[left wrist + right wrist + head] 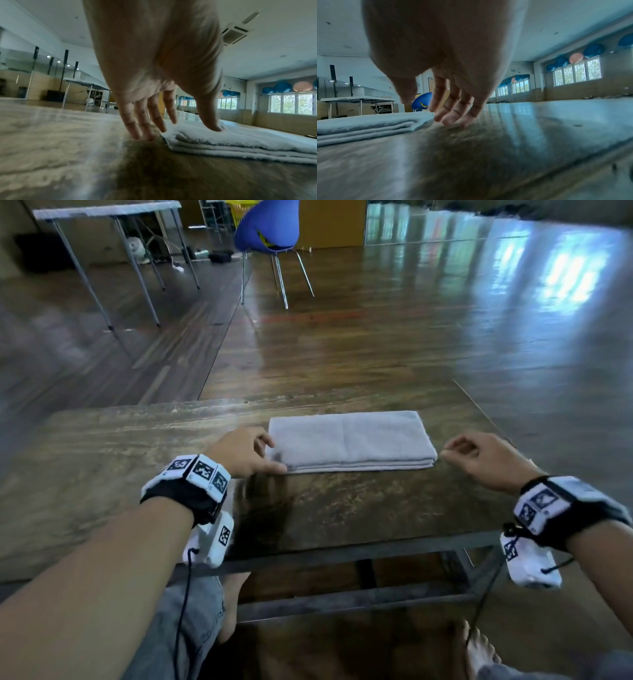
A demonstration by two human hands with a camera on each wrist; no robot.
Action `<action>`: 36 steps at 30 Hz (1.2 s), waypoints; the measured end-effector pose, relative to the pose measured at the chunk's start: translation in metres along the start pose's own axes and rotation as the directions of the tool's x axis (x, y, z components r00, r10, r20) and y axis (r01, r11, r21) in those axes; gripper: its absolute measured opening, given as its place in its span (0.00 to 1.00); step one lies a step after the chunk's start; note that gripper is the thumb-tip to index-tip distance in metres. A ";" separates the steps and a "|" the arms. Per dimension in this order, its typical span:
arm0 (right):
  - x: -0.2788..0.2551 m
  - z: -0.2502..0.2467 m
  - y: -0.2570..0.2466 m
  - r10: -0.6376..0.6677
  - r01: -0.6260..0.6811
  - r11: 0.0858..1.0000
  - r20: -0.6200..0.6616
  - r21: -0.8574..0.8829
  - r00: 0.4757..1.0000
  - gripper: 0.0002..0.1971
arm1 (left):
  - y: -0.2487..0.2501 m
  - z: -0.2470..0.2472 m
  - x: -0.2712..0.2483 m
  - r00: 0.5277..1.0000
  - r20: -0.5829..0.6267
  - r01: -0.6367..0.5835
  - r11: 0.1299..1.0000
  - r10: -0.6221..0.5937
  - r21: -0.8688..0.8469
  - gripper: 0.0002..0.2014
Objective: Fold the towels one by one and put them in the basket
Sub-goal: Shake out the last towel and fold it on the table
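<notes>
A grey towel [349, 440], folded into a flat rectangle of several layers, lies on the wooden table [137, 446] in front of me. My left hand [270, 455] is at its left end. The thumb [209, 119] rests on top of the towel [240, 138], and the straight fingers [144, 121] reach down to the tabletop just beside its edge. My right hand [452, 451] hovers at the towel's right end and holds nothing. Its loosely bent fingers [452, 112] sit close above the table next to the towel [368, 124].
The table's right edge [479, 409] runs close behind my right hand. On the wooden floor beyond stand a blue chair [270, 227] and a folding table [102, 210]. Something yellow [243, 208] shows behind the chair. My bare feet are under the table.
</notes>
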State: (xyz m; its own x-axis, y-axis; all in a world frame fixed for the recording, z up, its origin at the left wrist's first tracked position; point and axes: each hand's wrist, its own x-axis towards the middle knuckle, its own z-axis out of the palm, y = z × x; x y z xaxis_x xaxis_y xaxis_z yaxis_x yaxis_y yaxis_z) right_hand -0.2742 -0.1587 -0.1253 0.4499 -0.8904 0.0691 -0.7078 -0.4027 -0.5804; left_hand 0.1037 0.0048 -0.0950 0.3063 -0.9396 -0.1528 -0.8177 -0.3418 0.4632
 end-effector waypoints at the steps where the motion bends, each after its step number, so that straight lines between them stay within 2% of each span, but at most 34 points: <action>1: 0.000 0.006 0.003 0.040 -0.040 0.998 -0.001 -0.053 0.999 0.10 | -0.002 0.005 0.004 0.998 -0.020 0.056 0.998 -0.056 0.006 0.20; 3: 0.002 0.015 0.002 0.103 -0.104 0.988 -0.008 -0.112 0.995 0.15 | -0.002 0.015 0.013 0.987 -0.065 0.148 0.987 -0.145 0.055 0.25; 5: 0.006 0.021 -0.001 0.156 -0.157 0.980 -0.019 -0.123 0.988 0.20 | 0.004 0.023 0.017 0.982 -0.085 0.177 0.978 -0.168 0.108 0.30; 8: 0.012 0.029 -0.005 0.238 -0.239 0.965 -0.023 -0.106 0.971 0.23 | 0.009 0.029 0.024 0.961 -0.133 0.256 0.962 -0.242 0.098 0.28; 10: 0.016 0.031 -0.008 0.285 -0.286 0.955 -0.026 -0.076 0.958 0.23 | 0.011 0.029 0.027 0.945 -0.139 0.312 0.945 -0.297 0.100 0.26; 15: 0.021 0.030 -0.021 0.334 -0.334 0.942 -0.053 0.001 0.941 0.16 | 0.017 0.027 0.029 0.932 -0.141 0.348 0.933 -0.333 0.096 0.20; 20: 0.026 0.015 -0.037 0.314 -0.295 0.948 -0.200 0.119 0.928 0.17 | 0.019 0.003 0.023 0.905 -0.223 0.368 0.930 -0.364 -0.023 0.15; 23: 0.022 0.015 -0.036 0.341 -0.335 0.939 -0.121 0.073 0.932 0.18 | 0.017 0.005 0.018 0.913 -0.183 0.366 0.930 -0.365 -0.028 0.16; 25: 0.016 0.020 -0.034 0.320 -0.327 0.942 -0.094 -0.076 0.943 0.14 | 0.014 0.012 0.016 0.930 -0.191 0.322 0.947 -0.314 0.014 0.14; 27: 0.012 0.025 -0.033 0.186 -0.215 0.952 -0.146 -0.219 0.972 0.06 | 0.015 0.017 0.016 0.961 -0.236 0.165 0.983 -0.143 0.074 0.12; 28: 0.012 0.027 -0.033 0.074 -0.110 0.963 -0.152 -0.244 0.986 0.04 | 0.016 0.019 0.017 0.969 -0.247 0.051 0.994 -0.025 0.096 0.11; 30: 0.013 0.033 -0.035 -0.123 0.115 0.968 -0.025 -0.221 0.992 0.10 | 0.023 0.025 0.018 0.967 -0.180 -0.160 0.980 0.180 0.117 0.10; 31: 0.013 0.037 -0.038 -0.171 0.184 0.960 0.079 -0.212 0.982 0.12 | 0.027 0.029 0.018 0.969 -0.098 -0.213 0.969 0.226 0.126 0.11; 33: 0.011 0.043 -0.048 -0.171 0.236 0.935 0.245 -0.264 0.954 0.12 | 0.033 0.038 0.020 0.976 0.071 -0.216 0.955 0.205 0.203 0.14; 35: 0.010 0.041 -0.059 -0.120 0.217 0.910 0.277 -0.353 0.953 0.11 | 0.040 0.040 0.022 0.983 0.112 -0.175 0.938 0.147 0.299 0.16; 36: 0.009 0.038 -0.067 -0.116 0.224 0.886 0.272 -0.406 0.955 0.14 | 0.044 0.039 0.022 0.985 0.102 -0.167 0.938 0.142 0.305 0.18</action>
State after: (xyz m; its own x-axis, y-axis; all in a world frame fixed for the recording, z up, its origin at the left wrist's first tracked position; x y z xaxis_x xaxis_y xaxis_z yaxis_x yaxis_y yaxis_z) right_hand -0.2021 -0.1319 -0.1163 0.6603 -0.7459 -0.0872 -0.7477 -0.6421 -0.1691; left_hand 0.0555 -0.0310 -0.1124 0.1359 -0.9753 -0.1739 -0.9664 -0.1692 0.1935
